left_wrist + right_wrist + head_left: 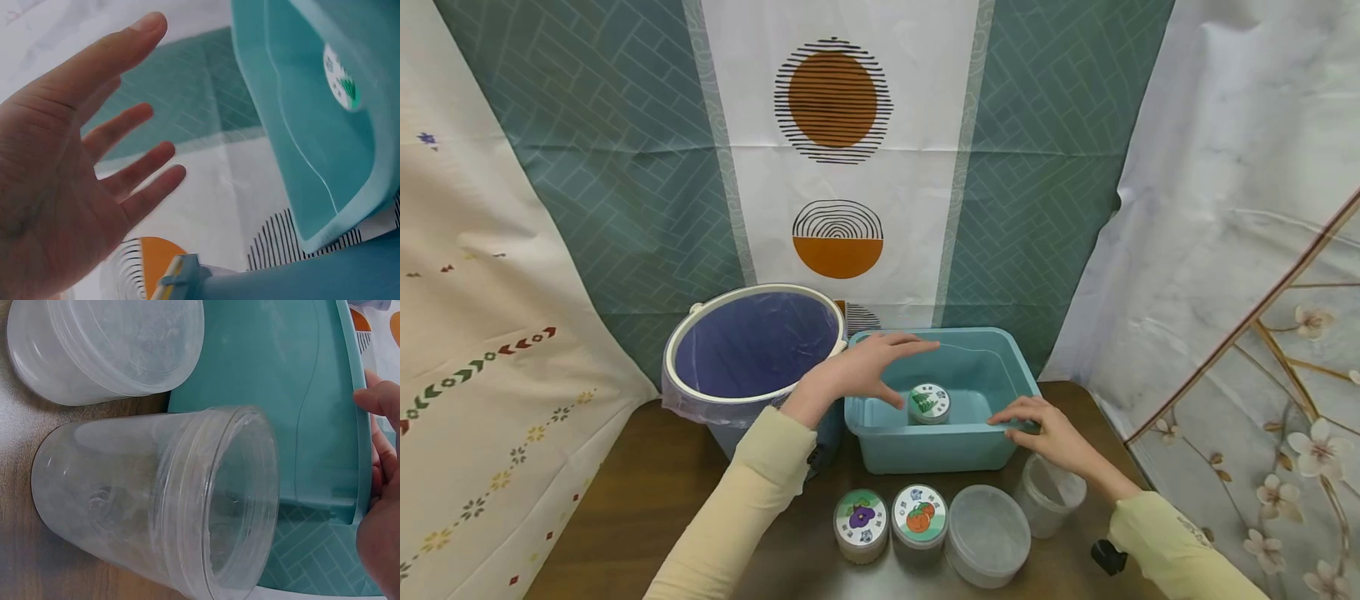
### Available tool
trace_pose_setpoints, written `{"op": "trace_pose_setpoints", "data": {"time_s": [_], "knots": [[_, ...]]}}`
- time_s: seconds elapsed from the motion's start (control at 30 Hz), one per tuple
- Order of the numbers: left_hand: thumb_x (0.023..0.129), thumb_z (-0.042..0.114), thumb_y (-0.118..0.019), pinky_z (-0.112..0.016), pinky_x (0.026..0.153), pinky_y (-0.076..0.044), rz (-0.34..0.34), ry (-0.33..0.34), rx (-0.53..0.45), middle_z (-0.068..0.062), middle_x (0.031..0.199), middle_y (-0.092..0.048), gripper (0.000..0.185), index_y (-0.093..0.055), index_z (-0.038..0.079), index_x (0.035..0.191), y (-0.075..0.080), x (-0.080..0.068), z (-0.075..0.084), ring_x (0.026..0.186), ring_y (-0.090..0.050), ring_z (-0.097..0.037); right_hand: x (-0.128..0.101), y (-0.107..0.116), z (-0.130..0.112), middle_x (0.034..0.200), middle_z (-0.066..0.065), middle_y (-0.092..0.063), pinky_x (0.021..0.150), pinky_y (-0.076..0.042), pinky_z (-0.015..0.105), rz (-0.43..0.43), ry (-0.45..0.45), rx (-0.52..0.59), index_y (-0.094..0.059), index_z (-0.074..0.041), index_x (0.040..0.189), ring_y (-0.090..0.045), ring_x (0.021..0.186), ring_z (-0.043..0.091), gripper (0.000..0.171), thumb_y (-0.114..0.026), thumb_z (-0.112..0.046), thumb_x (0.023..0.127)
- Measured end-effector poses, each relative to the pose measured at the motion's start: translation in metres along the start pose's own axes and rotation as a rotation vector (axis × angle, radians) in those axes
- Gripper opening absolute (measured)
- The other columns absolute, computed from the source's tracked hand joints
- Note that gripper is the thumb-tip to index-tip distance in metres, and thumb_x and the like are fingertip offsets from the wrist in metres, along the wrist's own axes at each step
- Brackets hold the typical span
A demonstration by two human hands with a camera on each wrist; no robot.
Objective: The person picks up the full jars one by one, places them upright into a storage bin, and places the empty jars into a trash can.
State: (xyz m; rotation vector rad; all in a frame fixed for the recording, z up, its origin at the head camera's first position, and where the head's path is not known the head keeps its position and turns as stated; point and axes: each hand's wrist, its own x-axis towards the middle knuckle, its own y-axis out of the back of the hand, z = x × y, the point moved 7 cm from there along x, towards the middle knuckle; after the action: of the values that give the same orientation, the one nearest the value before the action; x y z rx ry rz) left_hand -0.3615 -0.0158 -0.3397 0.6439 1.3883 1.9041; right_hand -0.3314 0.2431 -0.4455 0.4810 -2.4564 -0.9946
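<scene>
A teal plastic bin [940,450] stands in the middle, and inside it sits a small jar [928,403] with a green-and-white printed lid. Over the bin's left side hovers my left hand [868,367], fingers spread and nothing in it; the left wrist view also shows the palm bare. My right hand [1048,429] holds the bin's front rim near its right corner, thumb outside and fingers over the inner side. Just below that hand is a clear, lidless plastic jar [156,494]. Beside it stands a wider clear tub [988,533] with a translucent lid.
In front of the bin are a jar with an eggplant-like picture on its lid [861,525] and one with an orange-fruit lid [919,517]. A bucket with a pale rim [681,375] and purple liner stands left. Patterned cloth [1037,183] hangs behind the wooden table [617,508].
</scene>
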Motion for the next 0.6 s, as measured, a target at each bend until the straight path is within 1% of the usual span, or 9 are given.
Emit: {"op": "trace_pose_setpoints", "data": {"time_s": [0.1,0.2,0.3,0.43,0.5,0.6], "knots": [[0.079,0.032,-0.084,-0.047,0.108,-0.043,0.025,-0.009,0.001,-0.003,0.157,-0.039,0.095,-0.028,0.031,0.156,-0.004,-0.024,0.013,0.142,-0.040,-0.031,-0.001,0.000,0.000,0.109,-0.006,-0.069,0.079,-0.048,0.033,0.006,-0.021,-0.012,-0.072,-0.028,0.115,-0.058,0.100,0.019,0.027,-0.068,-0.013,0.093],[0.078,0.033,-0.084,-0.045,0.100,-0.049,0.041,0.004,-0.010,-0.001,0.153,-0.044,0.095,-0.030,0.033,0.155,-0.010,-0.048,0.024,0.135,-0.046,-0.030,-0.002,0.000,0.000,0.109,-0.007,-0.068,0.079,-0.047,0.032,0.012,-0.025,-0.033,-0.072,-0.030,0.115,-0.058,0.100,0.019,0.027,-0.068,-0.014,0.093],[0.078,0.037,-0.083,-0.045,0.097,-0.051,0.050,0.035,-0.028,0.001,0.151,-0.047,0.094,-0.029,0.037,0.155,-0.021,-0.072,0.030,0.133,-0.050,-0.026,-0.002,0.000,-0.001,0.109,-0.007,-0.068,0.078,-0.048,0.033,0.015,-0.009,-0.049,-0.071,-0.030,0.116,-0.059,0.100,0.020,0.028,-0.068,-0.014,0.093],[0.077,0.037,-0.084,-0.043,0.091,-0.053,0.067,0.088,-0.053,0.003,0.144,-0.053,0.091,-0.032,0.040,0.153,-0.039,-0.102,0.032,0.126,-0.056,-0.022,-0.001,0.000,-0.005,0.108,-0.006,-0.069,0.078,-0.049,0.032,0.018,0.049,-0.067,-0.072,-0.027,0.116,-0.060,0.098,0.015,0.030,-0.069,-0.009,0.092],[0.077,0.036,-0.085,-0.042,0.088,-0.053,0.069,0.116,-0.077,0.004,0.142,-0.055,0.089,-0.036,0.039,0.151,-0.050,-0.112,0.031,0.122,-0.058,-0.021,0.000,0.000,-0.007,0.108,-0.006,-0.069,0.077,-0.050,0.031,0.024,0.077,-0.086,-0.072,-0.025,0.116,-0.059,0.097,0.012,0.031,-0.069,-0.007,0.091],[0.076,0.037,-0.084,-0.039,0.085,-0.053,0.070,0.146,-0.095,0.007,0.138,-0.058,0.085,-0.040,0.040,0.149,-0.067,-0.120,0.027,0.119,-0.059,-0.019,0.000,0.000,-0.009,0.107,-0.008,-0.068,0.077,-0.049,0.029,0.040,0.092,-0.124,-0.072,-0.026,0.115,-0.059,0.097,0.009,0.034,-0.071,-0.004,0.089]]}}
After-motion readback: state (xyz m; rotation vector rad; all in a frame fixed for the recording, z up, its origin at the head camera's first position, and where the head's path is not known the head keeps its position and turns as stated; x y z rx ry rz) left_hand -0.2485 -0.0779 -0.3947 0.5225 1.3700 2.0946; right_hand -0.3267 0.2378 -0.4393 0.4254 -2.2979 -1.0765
